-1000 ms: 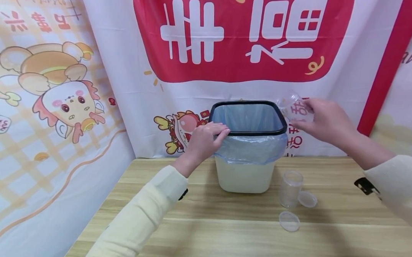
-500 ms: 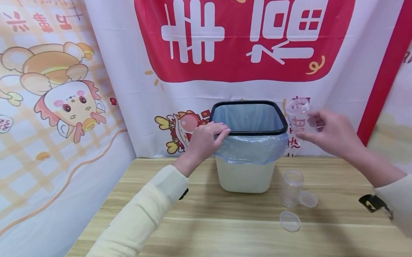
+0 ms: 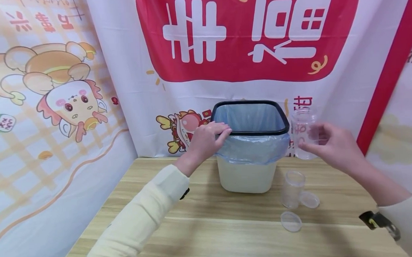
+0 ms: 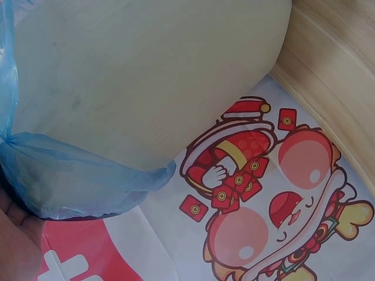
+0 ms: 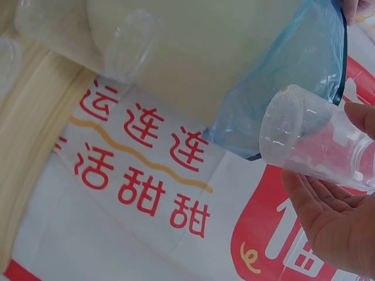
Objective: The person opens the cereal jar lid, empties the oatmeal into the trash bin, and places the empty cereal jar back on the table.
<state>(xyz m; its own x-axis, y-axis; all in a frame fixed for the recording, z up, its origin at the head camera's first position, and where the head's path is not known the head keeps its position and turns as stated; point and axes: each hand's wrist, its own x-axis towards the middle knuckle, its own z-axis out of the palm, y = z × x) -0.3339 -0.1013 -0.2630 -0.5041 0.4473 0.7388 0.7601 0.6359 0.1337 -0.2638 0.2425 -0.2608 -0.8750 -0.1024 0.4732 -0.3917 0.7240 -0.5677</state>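
Note:
My left hand (image 3: 208, 140) grips the black rim (image 3: 252, 133) of a cream trash bin (image 3: 247, 176) at its front-left corner. A blue bag (image 3: 250, 115) lines the bin and folds down over its outside. Thumb and fingers of my right hand (image 3: 338, 147) hold a clear plastic jar (image 3: 302, 120) upright, lidless, above the table just right of the bin. In the right wrist view the jar's bottom (image 5: 281, 126) faces the camera and I see nothing inside. Below it, another clear jar (image 3: 293, 190) stands on the table.
Two translucent lids lie by the standing jar: a nearer lid (image 3: 291, 221) and a farther lid (image 3: 310, 199) right beside it. The wooden table (image 3: 211, 239) ends at a printed cloth backdrop (image 3: 129, 109) behind the bin. Another printed sheet (image 3: 73, 176) borders the left side.
My right hand has come down with the jar from beside the bin's rim, and the jar has turned from tilted to upright. My left hand stays on the rim.

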